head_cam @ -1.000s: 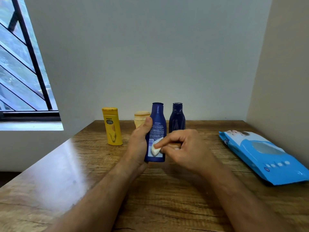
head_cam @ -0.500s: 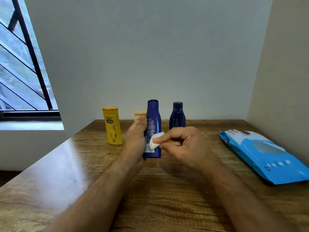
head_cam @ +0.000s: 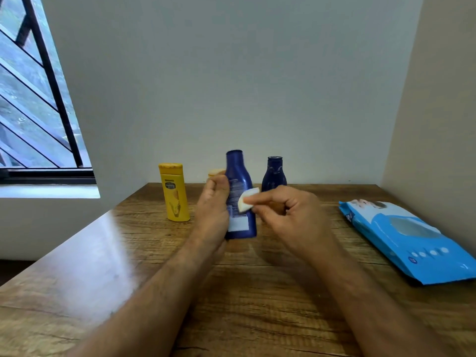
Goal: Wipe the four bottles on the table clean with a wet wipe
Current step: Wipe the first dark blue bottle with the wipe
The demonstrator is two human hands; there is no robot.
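Right now my left hand grips the tall dark-blue plastic lotion bottle, upright, thumb curled round its label side, above the brown wooden table. My right hand pinches a small folded white wet wipe between thumb and fingertips, pressing it against the bottle's right flank.

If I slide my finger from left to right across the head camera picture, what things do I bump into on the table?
Yellow bottle → left hand → tall blue bottle it grips → white wipe → right hand pinching it → blue wipes pack. The small tan bottle and the second dark blue one overlap these, so I left them out.
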